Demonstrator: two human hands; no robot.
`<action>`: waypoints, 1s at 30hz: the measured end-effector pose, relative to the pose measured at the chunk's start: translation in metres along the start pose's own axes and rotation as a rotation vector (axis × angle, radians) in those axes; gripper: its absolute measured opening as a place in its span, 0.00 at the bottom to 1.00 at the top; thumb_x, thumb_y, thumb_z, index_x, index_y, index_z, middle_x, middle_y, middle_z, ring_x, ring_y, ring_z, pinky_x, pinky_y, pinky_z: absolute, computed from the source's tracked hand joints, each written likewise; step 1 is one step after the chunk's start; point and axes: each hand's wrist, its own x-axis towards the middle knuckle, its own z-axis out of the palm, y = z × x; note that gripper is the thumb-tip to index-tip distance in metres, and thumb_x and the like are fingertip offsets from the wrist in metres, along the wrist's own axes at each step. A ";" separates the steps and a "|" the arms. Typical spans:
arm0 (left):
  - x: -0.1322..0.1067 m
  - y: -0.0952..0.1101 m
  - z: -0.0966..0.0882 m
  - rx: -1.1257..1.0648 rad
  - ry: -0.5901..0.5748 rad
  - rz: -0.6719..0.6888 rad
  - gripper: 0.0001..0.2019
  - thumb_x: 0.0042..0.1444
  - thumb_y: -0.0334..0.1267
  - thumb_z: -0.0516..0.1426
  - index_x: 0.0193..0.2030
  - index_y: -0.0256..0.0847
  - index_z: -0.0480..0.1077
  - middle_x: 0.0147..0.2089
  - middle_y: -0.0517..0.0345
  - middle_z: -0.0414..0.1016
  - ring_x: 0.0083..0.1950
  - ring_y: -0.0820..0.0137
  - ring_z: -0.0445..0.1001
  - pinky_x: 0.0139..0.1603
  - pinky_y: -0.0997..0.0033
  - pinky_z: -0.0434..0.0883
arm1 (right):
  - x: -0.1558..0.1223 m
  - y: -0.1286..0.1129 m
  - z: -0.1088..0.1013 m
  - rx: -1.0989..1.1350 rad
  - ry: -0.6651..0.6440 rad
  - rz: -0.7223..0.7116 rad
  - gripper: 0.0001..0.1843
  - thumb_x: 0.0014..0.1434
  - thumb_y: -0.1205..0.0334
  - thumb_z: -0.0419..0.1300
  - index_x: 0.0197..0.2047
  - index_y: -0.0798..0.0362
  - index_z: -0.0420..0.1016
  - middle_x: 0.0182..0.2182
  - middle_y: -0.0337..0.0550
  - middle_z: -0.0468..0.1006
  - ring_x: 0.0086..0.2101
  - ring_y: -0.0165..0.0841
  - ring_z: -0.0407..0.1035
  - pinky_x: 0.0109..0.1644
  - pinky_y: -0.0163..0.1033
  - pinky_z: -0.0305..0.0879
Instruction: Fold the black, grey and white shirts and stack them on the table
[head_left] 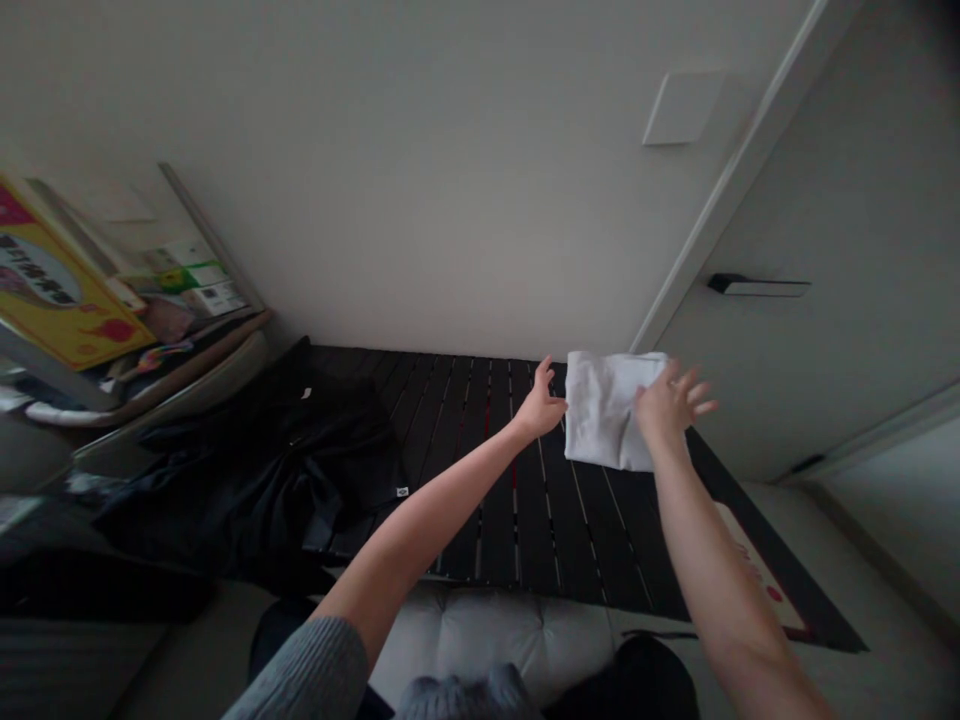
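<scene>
A folded white cloth (604,405) lies on a dark slatted table (480,470), near its far right corner. My left hand (541,405) touches the cloth's left edge, fingers curled at the edge. My right hand (670,400) rests on the cloth's right side with fingers spread apart. Both arms reach forward over the table.
A heap of black clothing (277,470) covers the table's left part. Further left stands a cluttered shelf with a yellow box (56,290) and papers. A white wall is behind, a door with a dark handle (757,287) to the right. A pale tufted cushion (487,635) lies below.
</scene>
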 end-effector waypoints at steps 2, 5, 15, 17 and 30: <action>-0.009 -0.011 -0.009 0.139 0.085 -0.089 0.48 0.47 0.25 0.59 0.71 0.47 0.38 0.70 0.31 0.49 0.51 0.59 0.74 0.51 0.55 0.70 | -0.010 0.004 0.021 -0.054 -0.061 -0.062 0.31 0.65 0.50 0.48 0.67 0.56 0.53 0.64 0.69 0.53 0.63 0.58 0.46 0.57 0.64 0.47; -0.022 -0.024 -0.025 0.251 0.157 -0.181 0.45 0.47 0.25 0.58 0.70 0.43 0.41 0.65 0.32 0.57 0.47 0.61 0.75 0.48 0.59 0.70 | -0.032 0.005 0.053 -0.076 -0.314 -0.192 0.26 0.65 0.50 0.47 0.61 0.53 0.65 0.61 0.59 0.63 0.60 0.50 0.53 0.60 0.57 0.49; -0.055 -0.029 -0.079 0.377 0.246 -0.200 0.39 0.48 0.26 0.56 0.67 0.44 0.48 0.58 0.43 0.67 0.36 0.72 0.72 0.40 0.70 0.69 | -0.041 -0.002 0.074 -0.135 -0.354 -0.159 0.26 0.65 0.52 0.46 0.56 0.57 0.71 0.59 0.62 0.65 0.59 0.53 0.56 0.59 0.61 0.50; -0.068 -0.025 -0.093 0.444 0.274 -0.190 0.36 0.48 0.26 0.55 0.66 0.41 0.50 0.57 0.43 0.67 0.38 0.71 0.73 0.42 0.69 0.69 | -0.047 -0.011 0.069 -0.119 -0.316 -0.147 0.26 0.65 0.52 0.46 0.57 0.59 0.69 0.59 0.63 0.65 0.60 0.53 0.55 0.59 0.63 0.49; -0.163 0.014 -0.190 1.307 0.435 -0.349 0.18 0.54 0.32 0.54 0.53 0.37 0.63 0.53 0.42 0.66 0.55 0.54 0.66 0.52 0.58 0.65 | -0.142 -0.130 0.040 0.134 -0.276 -0.396 0.20 0.63 0.58 0.48 0.51 0.60 0.72 0.57 0.60 0.68 0.62 0.49 0.54 0.63 0.54 0.51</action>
